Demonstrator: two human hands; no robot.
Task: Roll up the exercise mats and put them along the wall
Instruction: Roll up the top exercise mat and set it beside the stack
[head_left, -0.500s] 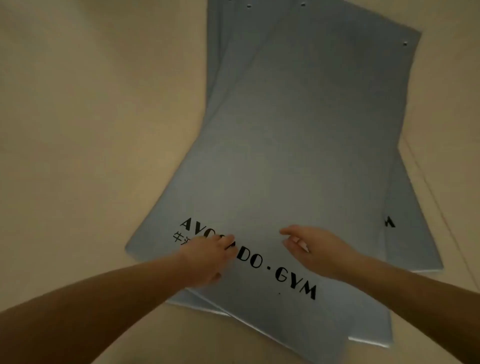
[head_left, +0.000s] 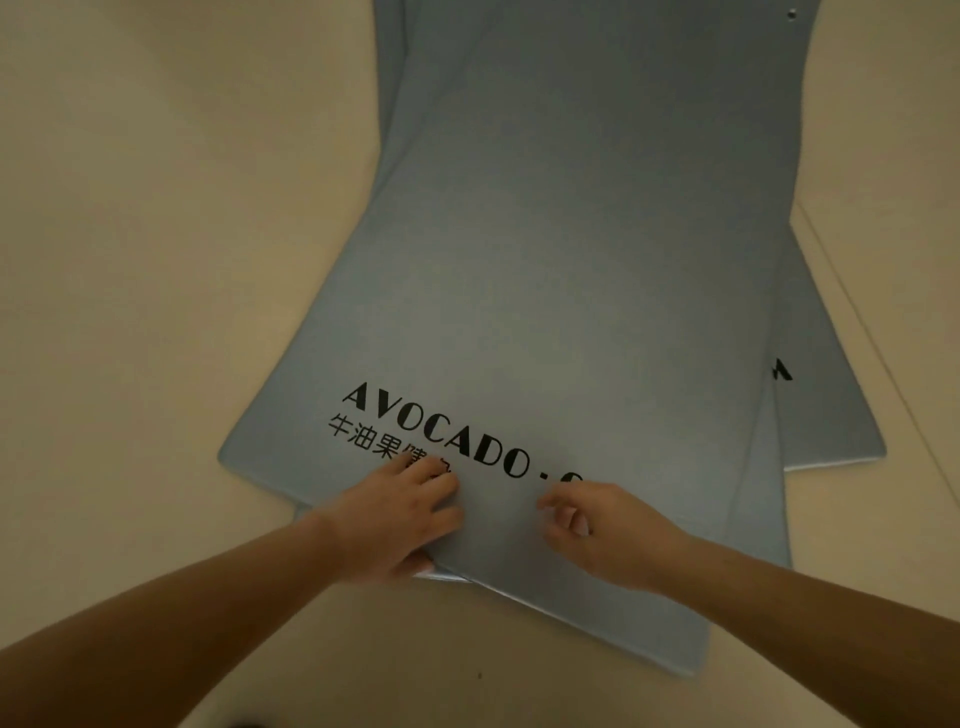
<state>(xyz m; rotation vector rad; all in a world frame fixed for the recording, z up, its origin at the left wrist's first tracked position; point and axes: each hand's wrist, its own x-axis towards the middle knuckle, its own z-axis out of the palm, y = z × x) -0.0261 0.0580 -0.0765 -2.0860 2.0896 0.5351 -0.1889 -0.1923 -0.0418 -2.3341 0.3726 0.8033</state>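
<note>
While both your hands sit at the near short end of the top mat (head_left: 561, 270), nothing is rolled yet. Stack of blue-grey mats lies flat on the beige floor (head_left: 130, 260), fanned out, at least three edges showing; one lower mat (head_left: 831, 415) pokes out to the right.

Left hand (head_left: 395, 519): palm down on the top mat, fingers spread over the printed logo (head_left: 457, 436), thumb looks tucked under the near edge. Pinching the edge, I'd say, though contact under the mat is hidden. Right hand (head_left: 618, 535): fingers curled, hovering or barely touching the surface just inside the edge. Holding nothing as far as I can see; can't tell if fingertips press.

Key relation: mat's long axis runs straight away from you, toward top of view, tilted slightly right. Near edge runs diagonally, so the left hand is right on it & the right hand sits a bit further in from it.

Judgement: first step, lifting the edge to start the roll. Roll goes away from you along the long axis. Get the right hand under the edge too, else roll starts skewed. No wall in view.
</note>
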